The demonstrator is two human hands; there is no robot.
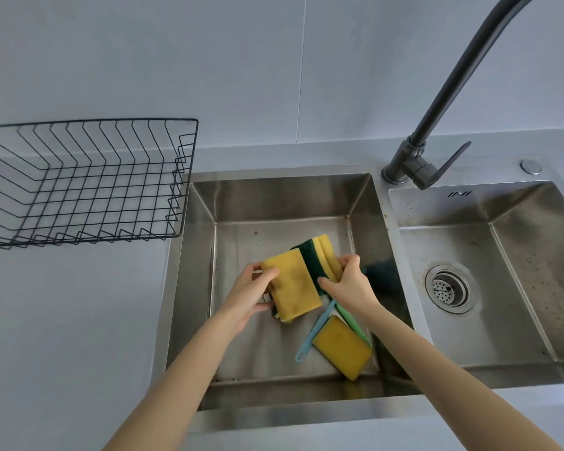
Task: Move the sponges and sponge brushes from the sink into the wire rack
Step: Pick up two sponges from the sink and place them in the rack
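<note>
A: Where are the sponges?

B: In the left basin of the sink (202,222), whose steel walls close it in on all four sides. The left hand (248,296) has its grip closed on a yellow sponge (292,284), thumb on top and fingers under the left edge. The right hand (349,281) has its grip pinched on the green-and-yellow sponges (316,255) just behind, which touch the first one.

A: Which way do they run?

B: The yellow sponge's long axis runs from near-left to far-right, tilted. A third sponge (342,346) lies flat on the basin floor near the front right corner, long axis slanting toward that corner. Two brush handles, one blue (313,333) and one green (352,323), cross beside it; the blue one's hanging loop points toward the front.

A: And room to move?

B: The wire rack (88,180) stands on the tabletop (62,320) to the left, its right rim just beside the sink edge, its top open. The faucet (436,102) arches over on the right, well apart from the hands.
</note>
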